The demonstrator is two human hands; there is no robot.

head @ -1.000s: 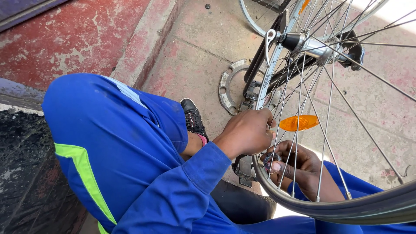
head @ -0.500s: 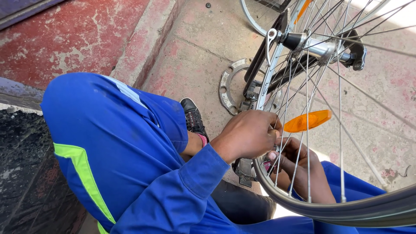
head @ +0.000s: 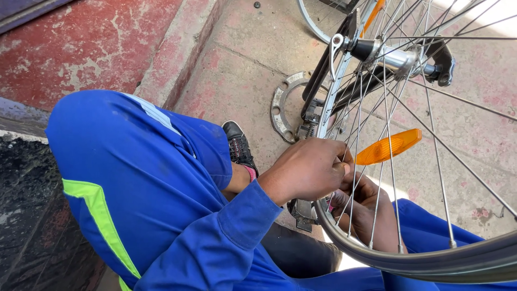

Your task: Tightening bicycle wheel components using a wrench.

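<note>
Head view: my left hand (head: 309, 170) is curled shut, pinching a spoke (head: 353, 161) of the wheel (head: 388, 253) near the rim's lower edge. My right hand (head: 371, 207) sits behind the spokes, fingers curled; what it holds I cannot tell. An orange reflector (head: 389, 146) hangs just above. A metal ring (head: 280, 110) lies on the concrete beyond my shoe (head: 237, 145).

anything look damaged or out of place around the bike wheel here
A loose metal ring lies flat on the pavement beside the wheel, detached from anything. The red painted floor is badly flaked. Nothing else stands out.
</note>
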